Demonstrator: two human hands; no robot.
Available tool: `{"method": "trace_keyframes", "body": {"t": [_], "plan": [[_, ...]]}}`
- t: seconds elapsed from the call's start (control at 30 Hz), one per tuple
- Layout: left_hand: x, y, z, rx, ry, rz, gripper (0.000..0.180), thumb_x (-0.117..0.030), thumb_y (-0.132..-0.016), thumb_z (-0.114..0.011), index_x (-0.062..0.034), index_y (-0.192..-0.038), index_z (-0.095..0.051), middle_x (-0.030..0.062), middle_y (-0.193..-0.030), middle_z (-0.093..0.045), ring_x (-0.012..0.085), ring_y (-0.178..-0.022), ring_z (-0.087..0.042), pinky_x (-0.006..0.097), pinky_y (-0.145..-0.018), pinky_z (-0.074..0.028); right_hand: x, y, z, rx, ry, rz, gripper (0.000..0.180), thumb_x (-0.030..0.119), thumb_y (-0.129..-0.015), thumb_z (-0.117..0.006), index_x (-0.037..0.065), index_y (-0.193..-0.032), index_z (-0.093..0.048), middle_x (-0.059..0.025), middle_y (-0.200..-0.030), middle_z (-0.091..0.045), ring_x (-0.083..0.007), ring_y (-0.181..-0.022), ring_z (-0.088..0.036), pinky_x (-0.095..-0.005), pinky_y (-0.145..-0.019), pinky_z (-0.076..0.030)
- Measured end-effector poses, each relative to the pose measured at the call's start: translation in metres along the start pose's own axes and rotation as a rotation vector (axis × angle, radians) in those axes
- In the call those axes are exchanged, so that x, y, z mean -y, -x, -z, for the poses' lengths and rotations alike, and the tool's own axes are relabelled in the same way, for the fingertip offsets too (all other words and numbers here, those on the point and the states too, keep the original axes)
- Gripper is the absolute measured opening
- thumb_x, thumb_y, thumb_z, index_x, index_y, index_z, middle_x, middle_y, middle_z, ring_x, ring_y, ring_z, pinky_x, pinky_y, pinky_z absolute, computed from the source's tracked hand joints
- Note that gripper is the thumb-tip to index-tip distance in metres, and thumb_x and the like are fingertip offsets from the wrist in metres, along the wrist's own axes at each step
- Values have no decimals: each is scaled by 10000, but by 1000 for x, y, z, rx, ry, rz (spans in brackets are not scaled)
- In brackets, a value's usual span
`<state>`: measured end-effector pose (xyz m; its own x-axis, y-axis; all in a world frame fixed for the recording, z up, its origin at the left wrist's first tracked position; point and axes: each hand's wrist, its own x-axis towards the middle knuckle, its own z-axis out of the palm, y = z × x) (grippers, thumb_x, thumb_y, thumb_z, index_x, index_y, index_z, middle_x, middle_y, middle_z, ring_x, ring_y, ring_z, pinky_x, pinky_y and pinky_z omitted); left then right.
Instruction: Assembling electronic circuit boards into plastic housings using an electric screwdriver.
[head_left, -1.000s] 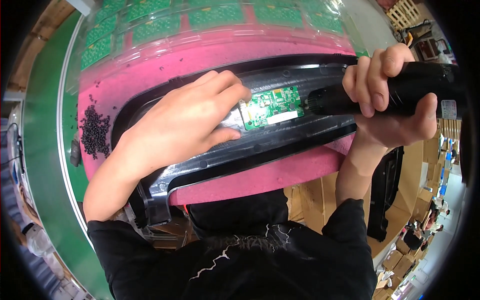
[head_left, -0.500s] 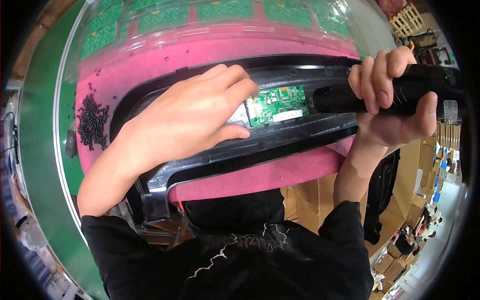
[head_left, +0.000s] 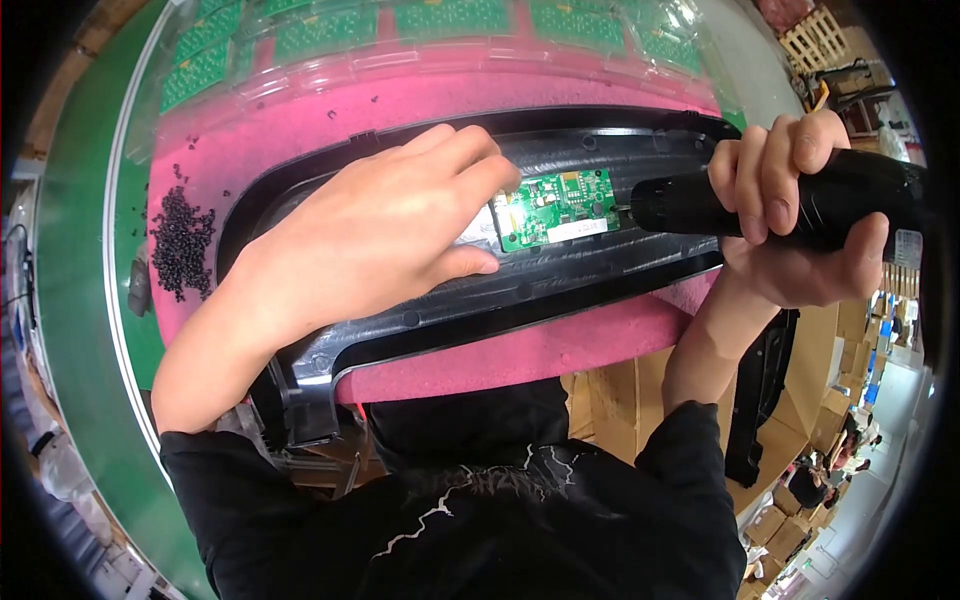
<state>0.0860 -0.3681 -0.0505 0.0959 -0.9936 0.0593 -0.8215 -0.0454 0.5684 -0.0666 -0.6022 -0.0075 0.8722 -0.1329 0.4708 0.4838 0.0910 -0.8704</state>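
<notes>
A green circuit board with a white label strip rests inside a long black plastic housing. My left hand reaches over the housing, its bent fingers and thumb closed about the board's left end; the fingertips are partly hidden. Wrapped around a black electric screwdriver are the fingers of my right hand, with the thumb below. The screwdriver lies nearly level in the picture, its nose pointing left. Its thin bit shows at the board's right edge; I cannot tell whether it touches.
Small black screws lie heaped on the pink mat, left of the housing. Along the far side, clear plastic trays hold several more green boards. Cardboard boxes and another black housing stand at the lower right.
My right hand and the screwdriver have shifted a little to the right, and a gap with the bit now shows beside the board. The left hand has barely moved.
</notes>
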Motion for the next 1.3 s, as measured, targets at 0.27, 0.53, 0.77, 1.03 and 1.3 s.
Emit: {"method": "trace_keyframes", "body": {"t": [0.27, 0.53, 0.77, 1.03, 1.3], "plan": [[0, 1, -1, -7, -11, -14, 519, -164, -732, -764, -21, -1167, -519, 113, -1169, -518, 324, -1074, -537, 406, -857, -476, -4, -3, -19, -146, 53, -100, 528, 556, -804, -604, 54, -929, -500, 38, -629, -468, -58, -478, -394, -226, -507, -307], [-2, 1, 1, 1, -12, -17, 515, -154, -734, -764, -23, -1168, -519, 115, -1163, -516, 324, -1074, -539, 404, -852, -479, -6, -3, -21, -131, 49, -116, 545, 547, -807, -623, 40, -971, -512, 33, -650, -485, -57, -499, -400, -227, -527, -313], [-2, 0, 1, 13, -29, -8, 493, -175, -763, -748, -25, -1175, -521, 115, -1172, -515, 320, -1091, -540, 401, -871, -484, -3, -12, 2, -324, -273, -154, 430, 418, -939, -533, -4, -1019, -540, -11, -687, -497, -119, -590, -471, -292, -683, -421], [-11, 0, 7, 40, -41, -2, 477, -197, -783, -729, -15, -1171, -520, 135, -1181, -512, 335, -1116, -528, 405, -910, -474, -17, -15, 37, -1077, -500, -26, 265, 76, -866, -624, -46, -1024, -451, -210, -1164, -372, -305, -1105, -445, -685, -1024, -377], [-40, -12, 30, -330, -125, 52, 244, -66, -789, -713, -15, -1010, -623, 138, -989, -650, 302, -910, -642, 360, -798, -514, -11, -12, 10, -894, 49, 293, 390, -48, -827, -618, 5, -1168, -436, -92, -1084, -493, -157, -818, -613, -355, -656, -600]]}}
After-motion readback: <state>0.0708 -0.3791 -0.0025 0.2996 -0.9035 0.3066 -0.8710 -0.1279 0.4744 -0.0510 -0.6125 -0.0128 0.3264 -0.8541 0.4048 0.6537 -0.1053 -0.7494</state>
